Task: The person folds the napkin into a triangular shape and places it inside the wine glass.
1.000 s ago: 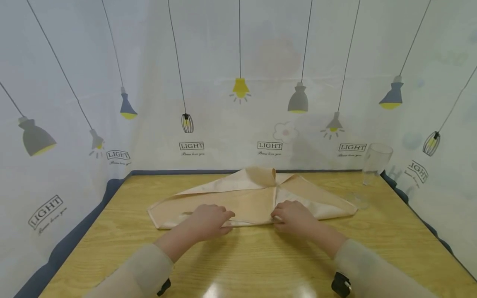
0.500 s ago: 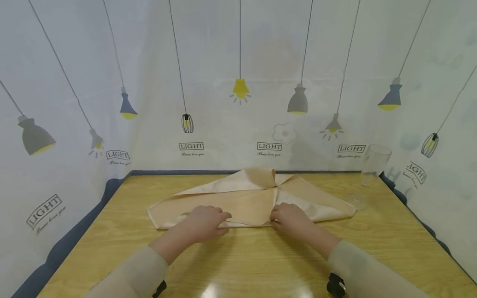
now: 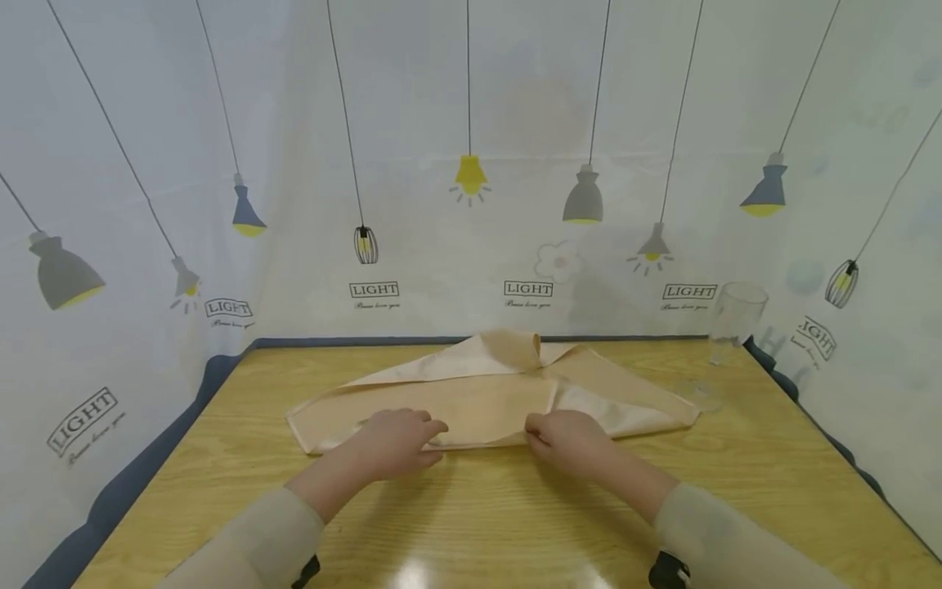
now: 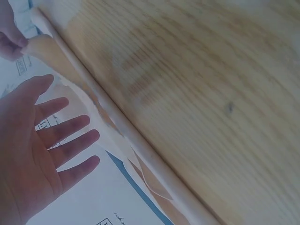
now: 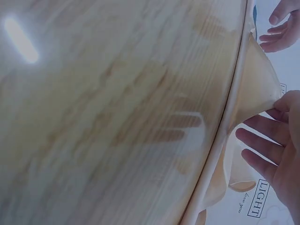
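Observation:
A peach satin cloth napkin (image 3: 486,401) lies folded in a long, low shape across the wooden table, its back part standing up in a loose peak. My right hand (image 3: 570,442) pinches the napkin's near layer between thumb and index finger, drawing it up into a small point; the other fingers are extended. My left hand (image 4: 33,136) hovers at the near edge, left of the right hand, with fingers spread and nothing held. Along the table side, the right wrist view shows the napkin's rolled-looking near edge (image 5: 225,126).
A clear stemmed glass (image 3: 736,315) stands at the back right, just beyond the napkin's right tip. Behind the wooden table (image 3: 471,523) hangs a white curtain (image 3: 427,98) printed with lamps and wraps round both sides.
My right hand has taken the napkin's near layer in a pinch and pulled it up slightly to the left. The left hand has shifted a little left, its fingers clear of the cloth.

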Demonstrator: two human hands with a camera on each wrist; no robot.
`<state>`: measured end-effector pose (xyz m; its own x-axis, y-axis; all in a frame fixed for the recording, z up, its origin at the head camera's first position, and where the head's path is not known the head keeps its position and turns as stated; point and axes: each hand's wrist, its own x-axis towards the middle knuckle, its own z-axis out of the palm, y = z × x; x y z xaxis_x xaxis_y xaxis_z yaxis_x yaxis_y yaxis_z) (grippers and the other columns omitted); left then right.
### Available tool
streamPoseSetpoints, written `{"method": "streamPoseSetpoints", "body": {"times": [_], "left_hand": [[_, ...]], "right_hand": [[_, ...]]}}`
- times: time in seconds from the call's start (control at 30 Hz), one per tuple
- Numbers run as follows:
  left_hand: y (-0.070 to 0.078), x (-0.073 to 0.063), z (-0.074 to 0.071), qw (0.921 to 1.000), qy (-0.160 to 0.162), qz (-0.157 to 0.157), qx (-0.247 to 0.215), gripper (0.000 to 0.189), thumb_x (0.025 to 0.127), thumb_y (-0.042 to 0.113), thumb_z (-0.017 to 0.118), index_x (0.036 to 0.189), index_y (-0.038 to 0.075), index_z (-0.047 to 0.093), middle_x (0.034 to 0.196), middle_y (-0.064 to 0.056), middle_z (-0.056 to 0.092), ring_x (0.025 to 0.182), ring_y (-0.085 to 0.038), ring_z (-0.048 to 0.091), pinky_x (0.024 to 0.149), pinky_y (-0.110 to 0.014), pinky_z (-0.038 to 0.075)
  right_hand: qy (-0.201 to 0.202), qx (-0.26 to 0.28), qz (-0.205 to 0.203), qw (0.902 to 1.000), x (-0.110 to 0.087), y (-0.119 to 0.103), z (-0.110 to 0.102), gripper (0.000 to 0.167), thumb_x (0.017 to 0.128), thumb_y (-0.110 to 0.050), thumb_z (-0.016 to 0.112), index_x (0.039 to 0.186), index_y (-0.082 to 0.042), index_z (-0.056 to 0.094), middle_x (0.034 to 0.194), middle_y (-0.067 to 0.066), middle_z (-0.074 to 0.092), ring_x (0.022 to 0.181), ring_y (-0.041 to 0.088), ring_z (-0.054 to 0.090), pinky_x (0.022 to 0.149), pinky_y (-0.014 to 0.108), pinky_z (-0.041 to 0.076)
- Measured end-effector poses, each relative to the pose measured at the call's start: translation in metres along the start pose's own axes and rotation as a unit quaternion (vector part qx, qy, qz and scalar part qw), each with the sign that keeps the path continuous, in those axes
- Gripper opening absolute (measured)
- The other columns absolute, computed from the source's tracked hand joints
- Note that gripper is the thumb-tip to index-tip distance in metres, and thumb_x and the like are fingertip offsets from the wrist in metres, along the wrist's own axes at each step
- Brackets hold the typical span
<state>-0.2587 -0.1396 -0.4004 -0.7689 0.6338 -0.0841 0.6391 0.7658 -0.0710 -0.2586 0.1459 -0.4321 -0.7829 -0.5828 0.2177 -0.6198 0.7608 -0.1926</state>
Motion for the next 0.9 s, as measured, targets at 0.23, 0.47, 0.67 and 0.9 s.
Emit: {"method": "streamPoseSetpoints", "body": {"times": [0.23,0.47,0.67,0.9], "left_hand": [[0.004,0.002,0.002,0.9992,0.014,0.021,-0.03,0.051,0.094,0.039,0.064,0.138,0.016,0.054,0.112,-0.004,0.066,0.092,-0.02,0.065,0.071,-0.038,0.054],[0.014,0.005,-0.002,0.9889,0.017,0.082,-0.123,0.047,0.095,0.028,0.065,0.139,0.021,0.05,0.122,-0.002,0.064,0.103,-0.017,0.063,0.08,-0.034,0.053],[0.018,0.005,-0.003,0.9931,0.011,0.096,-0.066,0.04,0.097,0.032,0.062,0.13,0.011,0.061,0.123,-0.003,0.06,0.111,-0.019,0.059,0.091,-0.033,0.05],[0.016,0.006,-0.003,0.995,0.023,0.082,-0.052,0.051,0.098,0.034,0.06,0.139,0.005,0.052,0.13,-0.008,0.056,0.114,-0.021,0.058,0.093,-0.035,0.049]], "right_hand": [[0.044,0.015,-0.007,0.9989,-0.002,-0.009,-0.003,0.006,0.098,-0.016,0.058,0.093,-0.013,0.061,0.061,-0.013,0.049,0.047,0.002,0.036,0.046,0.023,0.035],[0.065,0.003,0.017,0.9978,0.003,-0.015,-0.008,0.006,0.097,-0.017,0.061,0.097,-0.013,0.064,0.063,-0.011,0.055,0.048,0.003,0.04,0.046,0.023,0.037],[0.074,0.016,0.027,0.9968,0.009,-0.018,-0.015,0.008,0.097,-0.018,0.061,0.099,-0.013,0.066,0.062,-0.013,0.053,0.048,0.001,0.042,0.046,0.023,0.039],[0.045,0.049,0.052,0.9964,0.011,-0.016,-0.017,0.011,0.097,-0.022,0.061,0.103,-0.013,0.064,0.068,-0.011,0.059,0.052,0.004,0.049,0.048,0.025,0.043]]}}
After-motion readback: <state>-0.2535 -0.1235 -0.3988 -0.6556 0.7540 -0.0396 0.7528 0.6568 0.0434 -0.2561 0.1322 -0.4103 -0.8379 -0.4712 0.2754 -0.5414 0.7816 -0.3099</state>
